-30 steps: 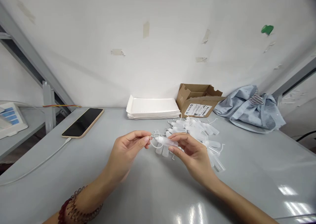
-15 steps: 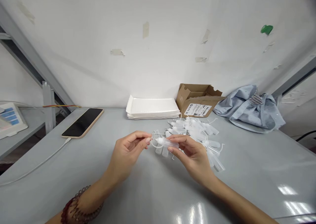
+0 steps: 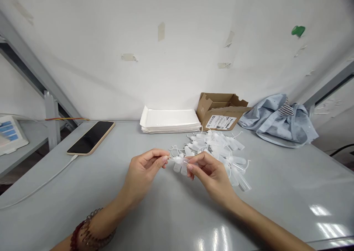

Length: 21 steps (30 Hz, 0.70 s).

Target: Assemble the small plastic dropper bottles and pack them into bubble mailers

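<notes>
A small translucent squeeze bottle (image 3: pixel 177 159) with a thin needle tip lies sideways between my hands, its tip pointing left. My right hand (image 3: pixel 210 173) pinches the bottle's body between thumb and fingers. At the tip end, my left hand (image 3: pixel 148 168) is closed in a pinch of thumb and forefinger; the fingertips hide exactly what part they grip. Just behind and to the right, a pile of similar needle-tip bottles (image 3: pixel 218 142) lies on the grey table (image 3: pixel 166 214), several with curved white cap straps.
Behind the pile stand a stack of white trays (image 3: pixel 171 119) and an open cardboard box (image 3: pixel 215 112) with a label. A light blue cloth item (image 3: pixel 276 121) lies at the back right. A phone (image 3: pixel 91 137) with a white charging cable (image 3: pixel 41 186) is on the left.
My right hand's fingers have shifted their hold on the bottle. The white strap loop that showed below its tip is no longer visible. My left hand has barely moved.
</notes>
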### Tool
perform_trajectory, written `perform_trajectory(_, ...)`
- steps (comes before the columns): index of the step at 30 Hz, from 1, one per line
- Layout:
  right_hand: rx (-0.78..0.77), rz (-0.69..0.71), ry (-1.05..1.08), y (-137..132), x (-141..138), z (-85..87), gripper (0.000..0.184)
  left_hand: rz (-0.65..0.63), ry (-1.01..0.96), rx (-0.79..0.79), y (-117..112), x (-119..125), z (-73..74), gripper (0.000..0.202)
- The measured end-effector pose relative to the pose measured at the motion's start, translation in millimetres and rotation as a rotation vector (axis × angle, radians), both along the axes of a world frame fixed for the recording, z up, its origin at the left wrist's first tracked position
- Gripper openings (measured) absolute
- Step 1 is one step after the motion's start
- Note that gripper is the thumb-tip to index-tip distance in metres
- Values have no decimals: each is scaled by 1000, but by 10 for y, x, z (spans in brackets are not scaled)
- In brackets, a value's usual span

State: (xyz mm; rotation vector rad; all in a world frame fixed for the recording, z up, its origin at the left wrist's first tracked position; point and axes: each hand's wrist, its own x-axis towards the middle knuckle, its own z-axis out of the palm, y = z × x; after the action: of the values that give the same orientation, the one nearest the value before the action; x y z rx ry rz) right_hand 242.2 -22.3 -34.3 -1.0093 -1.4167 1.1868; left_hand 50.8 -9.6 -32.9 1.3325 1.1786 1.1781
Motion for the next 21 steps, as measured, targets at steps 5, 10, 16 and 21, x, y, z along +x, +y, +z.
perform_trajectory(5,-138,89,95,30,1,13,22,-74,-173,-126,24,-10,25,14)
perform_trajectory(10,-252,208,147,15,-28,49,30,-153,-289,-200,28,-22,79,14)
perform_trajectory(16,-238,287,38,-22,-19,110,28,-207,-368,-273,40,-24,70,12)
perform_trajectory(21,-209,276,-9,-30,-6,133,31,-238,-416,-334,59,-28,67,11)
